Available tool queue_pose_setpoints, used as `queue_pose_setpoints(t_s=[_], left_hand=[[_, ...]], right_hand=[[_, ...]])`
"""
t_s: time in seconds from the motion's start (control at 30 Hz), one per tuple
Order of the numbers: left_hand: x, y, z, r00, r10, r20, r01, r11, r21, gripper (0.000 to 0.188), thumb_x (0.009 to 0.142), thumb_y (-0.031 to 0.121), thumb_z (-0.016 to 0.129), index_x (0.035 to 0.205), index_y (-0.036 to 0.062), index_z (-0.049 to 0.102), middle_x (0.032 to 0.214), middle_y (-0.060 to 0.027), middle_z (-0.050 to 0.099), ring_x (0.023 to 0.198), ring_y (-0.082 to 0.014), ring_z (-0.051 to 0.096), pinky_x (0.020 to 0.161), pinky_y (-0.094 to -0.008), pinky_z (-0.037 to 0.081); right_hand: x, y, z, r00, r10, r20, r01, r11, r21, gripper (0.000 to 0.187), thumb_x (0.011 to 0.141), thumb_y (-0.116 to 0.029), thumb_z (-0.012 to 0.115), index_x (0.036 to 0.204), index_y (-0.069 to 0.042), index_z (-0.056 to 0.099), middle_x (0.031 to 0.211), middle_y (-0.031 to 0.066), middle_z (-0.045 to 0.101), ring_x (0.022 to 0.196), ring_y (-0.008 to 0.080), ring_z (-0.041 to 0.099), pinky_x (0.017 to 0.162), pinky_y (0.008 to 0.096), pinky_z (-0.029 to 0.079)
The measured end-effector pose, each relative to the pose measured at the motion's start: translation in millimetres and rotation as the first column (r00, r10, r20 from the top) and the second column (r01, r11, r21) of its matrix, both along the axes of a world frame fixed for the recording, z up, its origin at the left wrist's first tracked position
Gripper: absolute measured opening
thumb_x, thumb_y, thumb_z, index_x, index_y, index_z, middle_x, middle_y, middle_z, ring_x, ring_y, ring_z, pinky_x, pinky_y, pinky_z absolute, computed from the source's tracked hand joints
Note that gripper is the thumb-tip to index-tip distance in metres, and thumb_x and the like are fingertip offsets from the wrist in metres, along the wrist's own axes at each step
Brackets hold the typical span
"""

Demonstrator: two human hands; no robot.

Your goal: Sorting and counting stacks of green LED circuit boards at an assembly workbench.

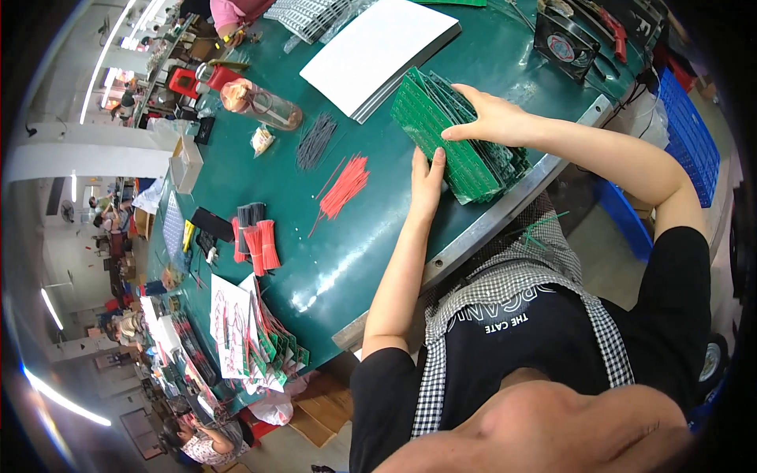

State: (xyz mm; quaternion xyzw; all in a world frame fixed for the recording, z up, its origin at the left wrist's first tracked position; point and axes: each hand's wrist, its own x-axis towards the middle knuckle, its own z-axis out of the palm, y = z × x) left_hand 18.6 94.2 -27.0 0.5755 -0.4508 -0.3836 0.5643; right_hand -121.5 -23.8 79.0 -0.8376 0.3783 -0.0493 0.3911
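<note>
My left hand [428, 180] and my right hand [495, 117] grip a thick stack of green circuit boards [469, 175] over the table's near edge. The left thumb and fingers press against the stack's left side. On the far and right side, the right hand wraps around the boards, its thumb lying on the front one. The boards stand tilted and fan slightly apart at the top. To the left, a loose pile of red wires [344, 187] lies on the green table [347, 268]. Beyond it is a pile of grey wires [317, 142].
A white flat stack [378, 54] lies beyond the boards, with a drink bottle [264, 106] left of it. A black fan [561, 49] stands at the far right. Bundled red wires [262, 246] and wired boards [256, 335] lie left. A blue crate [686, 134] is at right.
</note>
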Motion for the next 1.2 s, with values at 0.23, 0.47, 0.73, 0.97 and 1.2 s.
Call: queue_pose_setpoints(t_s=[0.23, 0.47, 0.73, 0.97, 1.2], left_hand=[[2.5, 13.4, -6.1, 0.92, 0.237, 0.313, -0.244, 0.97, -0.018, 0.069, 0.087, 0.026, 0.053, 0.138, -0.0016, 0.015, 0.144, -0.0237, 0.007, 0.133, -0.0355, 0.014, 0.107, -0.0408, 0.017], [-16.9, 4.6, 41.8, 0.865, 0.207, 0.457, -0.222, 0.975, -0.023, 0.084, 0.079, 0.036, 0.062, 0.138, -0.0007, 0.014, 0.142, -0.0279, 0.004, 0.132, -0.041, 0.01, 0.106, -0.0468, 0.015], [-33.7, -1.4, 53.8, 0.819, 0.163, 0.55, -0.238, 0.969, 0.067, 0.095, 0.071, 0.04, 0.068, 0.14, 0.0052, 0.011, 0.144, -0.0235, 0.004, 0.133, -0.0401, 0.007, 0.102, -0.0564, 0.016], [-33.1, 1.1, 55.4, 0.836, 0.136, 0.531, -0.143, 0.989, -0.027, 0.069, 0.07, 0.024, 0.062, 0.133, 0.0114, 0.034, 0.144, -0.0229, 0.004, 0.133, -0.0407, 0.004, 0.102, -0.0566, 0.016], [-18.3, 20.6, 56.7, 0.786, 0.164, 0.596, -0.128, 0.986, -0.103, 0.04, 0.073, 0.017, 0.057, 0.11, 0.0046, 0.049, 0.142, -0.0244, 0.013, 0.132, -0.0439, 0.007, 0.102, -0.054, 0.021]], right_hand=[[-18.3, -5.6, -29.5, 0.972, 0.052, 0.229, -0.042, 0.998, -0.049, 0.07, 0.08, -0.026, 0.061, 0.138, -0.008, 0.026, 0.136, 0.018, 0.034, 0.127, 0.0284, 0.031, 0.104, 0.035, 0.025], [-23.7, -5.4, -23.5, 0.97, 0.069, 0.235, -0.052, 0.996, -0.076, 0.077, 0.073, -0.018, 0.066, 0.138, -0.009, 0.026, 0.137, 0.017, 0.034, 0.127, 0.0266, 0.032, 0.105, 0.0336, 0.024], [-26.7, -9.3, -25.5, 0.972, 0.079, 0.222, -0.069, 0.996, -0.051, 0.075, 0.075, -0.016, 0.064, 0.139, -0.008, 0.025, 0.139, 0.0154, 0.032, 0.129, 0.0244, 0.03, 0.105, 0.0338, 0.023], [-22.7, 1.6, -8.0, 0.938, 0.191, 0.29, -0.148, 0.975, -0.164, 0.066, 0.079, -0.013, 0.058, 0.138, -0.01, 0.028, 0.139, 0.0111, 0.033, 0.129, 0.0247, 0.029, 0.106, 0.0359, 0.021], [-25.9, -0.9, 0.1, 0.975, 0.205, 0.09, -0.195, 0.975, -0.104, 0.038, 0.085, -0.021, 0.054, 0.121, -0.012, 0.048, 0.136, 0.0174, 0.035, 0.128, 0.0315, 0.03, 0.104, 0.0384, 0.025]])
